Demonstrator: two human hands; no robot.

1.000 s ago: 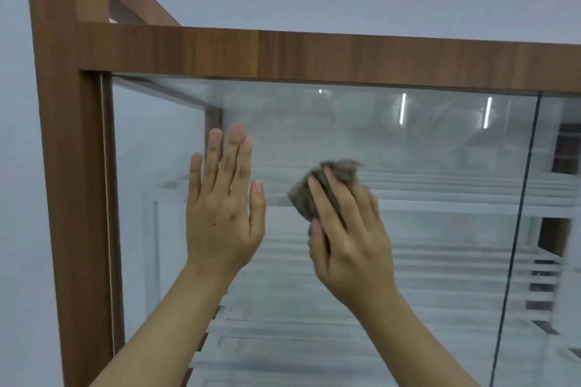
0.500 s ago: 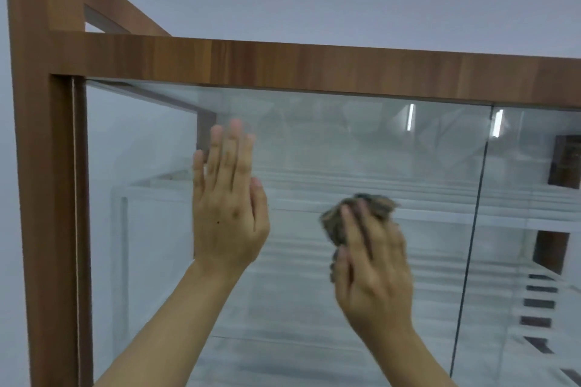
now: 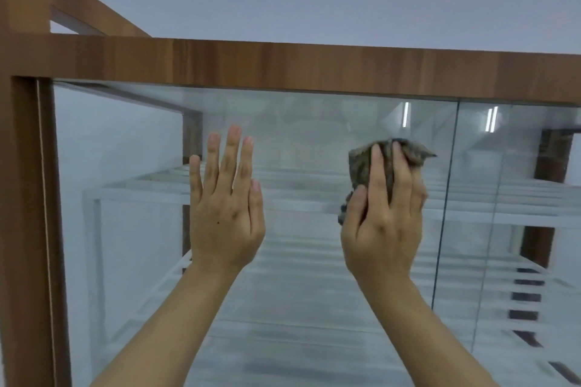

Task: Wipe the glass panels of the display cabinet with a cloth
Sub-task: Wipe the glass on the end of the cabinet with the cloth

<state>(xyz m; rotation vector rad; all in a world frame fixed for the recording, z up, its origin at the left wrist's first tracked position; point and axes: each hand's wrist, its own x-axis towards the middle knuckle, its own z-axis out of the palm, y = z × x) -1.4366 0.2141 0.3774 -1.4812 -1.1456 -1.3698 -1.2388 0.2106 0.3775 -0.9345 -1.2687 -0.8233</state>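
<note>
Now the left hand (image 3: 224, 217) lies flat on smooth glass (image 3: 298, 135); the right hand (image 3: 382, 229) grips a crumpled cloth (image 3: 360, 165).

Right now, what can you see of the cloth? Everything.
The cloth is a small grey-brown rag, mottled and fuzzy-looking, bunched into a wad rather than spread flat. The right hand grips it, fingers over its front, thumb at its lower left edge, hiding much of it; folds show left of the fingers, above the fingertips and as a point on the right. It sits against the left glass panel, high up, just left of the seam between panels.
</note>
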